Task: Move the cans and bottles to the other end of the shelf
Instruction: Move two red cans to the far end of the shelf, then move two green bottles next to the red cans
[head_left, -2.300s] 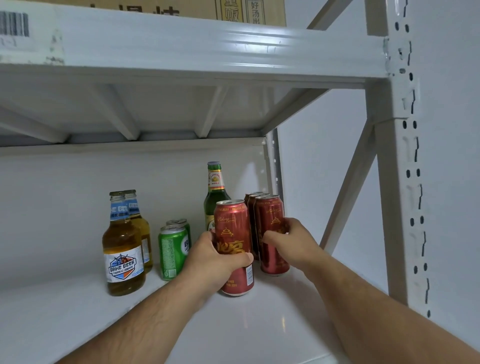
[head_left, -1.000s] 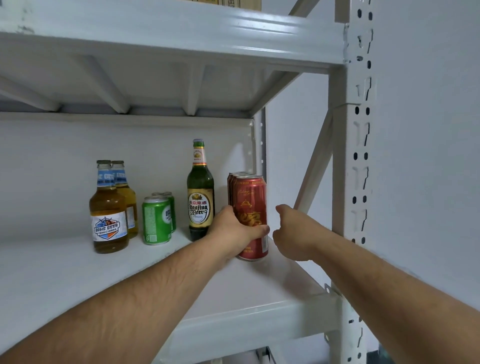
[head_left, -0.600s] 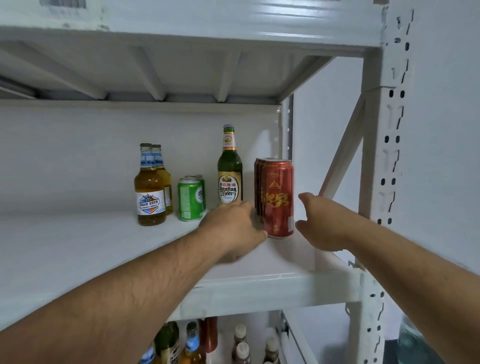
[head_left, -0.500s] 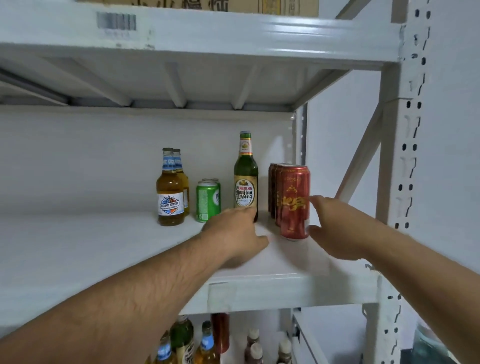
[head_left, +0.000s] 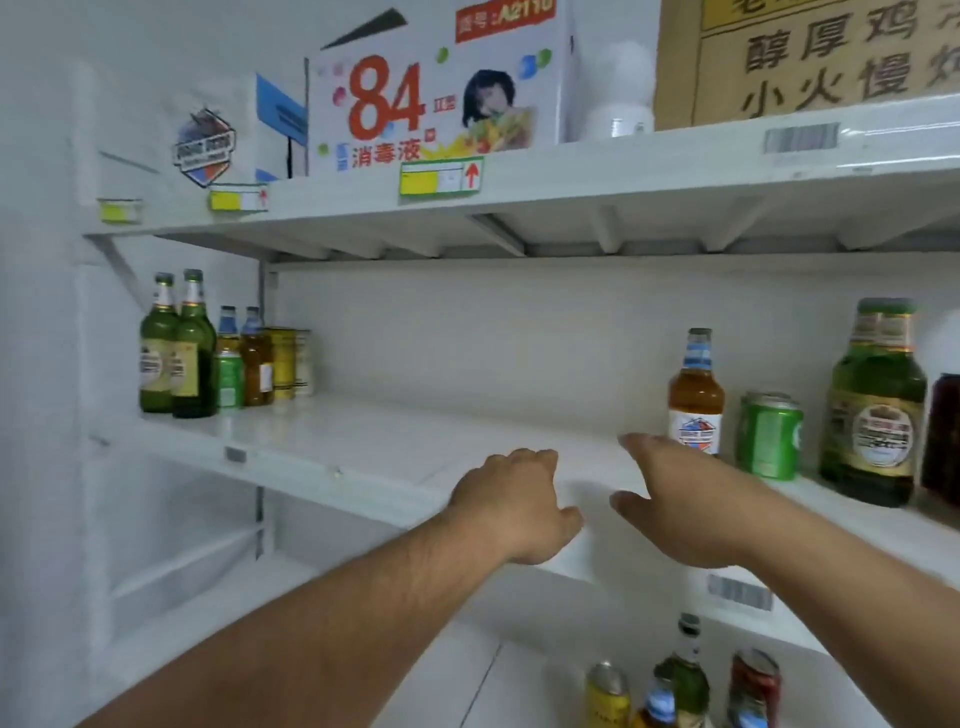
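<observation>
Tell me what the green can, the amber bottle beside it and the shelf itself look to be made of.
Green can: likely aluminium, glossy printed wall with a bare silvery rim on top.
Amber bottle: probably glass, since liquid shows through the clear wall; paper-looking label, metal-looking cap.
Shelf: seems to be white-painted steel, smooth with a slight sheen and folded front lip.

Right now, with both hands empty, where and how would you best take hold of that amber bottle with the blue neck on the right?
Probably around the wide body at its label, coming from the front left. The amber bottle stands upright at the open end of its group, with the green can close on its right. The right hand is nearest; a grip there would likely be steadier than one on the narrow neck.
</observation>
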